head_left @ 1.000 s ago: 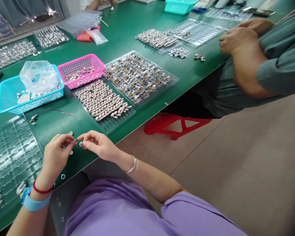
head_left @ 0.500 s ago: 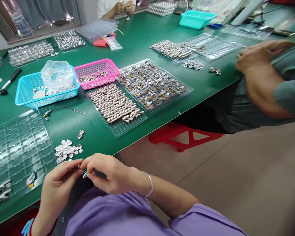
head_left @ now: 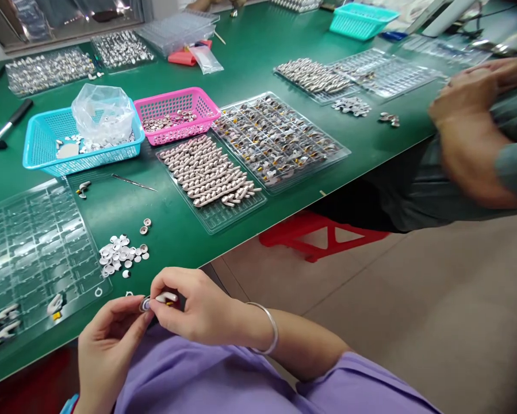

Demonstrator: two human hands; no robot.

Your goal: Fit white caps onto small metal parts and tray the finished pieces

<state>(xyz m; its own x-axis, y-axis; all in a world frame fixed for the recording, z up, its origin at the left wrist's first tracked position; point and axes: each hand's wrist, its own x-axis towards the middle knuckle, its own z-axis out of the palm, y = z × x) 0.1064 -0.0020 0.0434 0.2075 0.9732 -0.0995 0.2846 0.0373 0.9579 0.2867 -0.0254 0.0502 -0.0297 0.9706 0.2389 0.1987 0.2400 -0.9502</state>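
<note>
My left hand (head_left: 109, 330) pinches a small round cap (head_left: 144, 304) by its rim, between thumb and forefinger. My right hand (head_left: 193, 305) is closed on a curved white-grey earbud-like part (head_left: 167, 297) with a yellow bit, partly hidden by the fingers. The two pieces meet or nearly meet at the fingertips; whether they touch I cannot tell. Just beyond my hands lies a heap of small white discs (head_left: 118, 253), with a few round caps (head_left: 144, 230) beside it. On the left, a clear compartment tray (head_left: 38, 230) holds several similar curved parts (head_left: 55, 306).
A blue basket (head_left: 85, 164) with a plastic bag, a pink basket (head_left: 176, 133), a tray of pale elongated parts (head_left: 209, 172) and a filled tray (head_left: 284, 138) stand ahead. Tweezers (head_left: 134, 183) lie nearer. A co-worker's hands (head_left: 474, 92) are at right, above a red stool (head_left: 322, 233).
The part in my right hand has turned and shows its yellow bit. The cap in my left hand is now seen face-on. A small ring and a white piece show near the tray's edge.
</note>
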